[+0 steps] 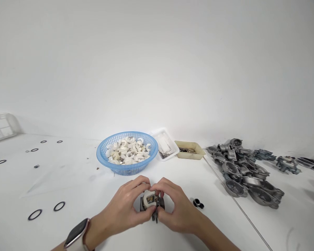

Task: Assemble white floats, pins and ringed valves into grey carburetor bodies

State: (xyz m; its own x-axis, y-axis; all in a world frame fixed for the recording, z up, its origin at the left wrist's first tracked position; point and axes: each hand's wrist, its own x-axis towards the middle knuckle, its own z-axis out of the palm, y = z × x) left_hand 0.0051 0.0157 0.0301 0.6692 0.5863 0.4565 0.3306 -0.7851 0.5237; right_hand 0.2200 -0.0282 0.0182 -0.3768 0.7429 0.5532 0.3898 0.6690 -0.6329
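Note:
A small grey metal carburetor (162, 203) sits on the table before me, gripped between my two hands. Set on its top is a white C-shaped float (146, 198), with brass parts showing inside the curve. My left hand (122, 205) has thumb and fingers closed around the left side, the thumb at the float's near end. From the right, my right hand (179, 211) closes on the same body, fingertips at the float's far end and thumb at the near side. Fingers hide the carburetor's edges. A small black part (198, 203) lies right of my right hand.
Beyond my hands stands a blue basket (101, 160) of white floats. Beside it are a clear tray (174, 150) with thin metal pieces and a yellowish tray (193, 156). Metal carburetor parts (240, 170) pile up at right. Several black rings (35, 214) lie at left.

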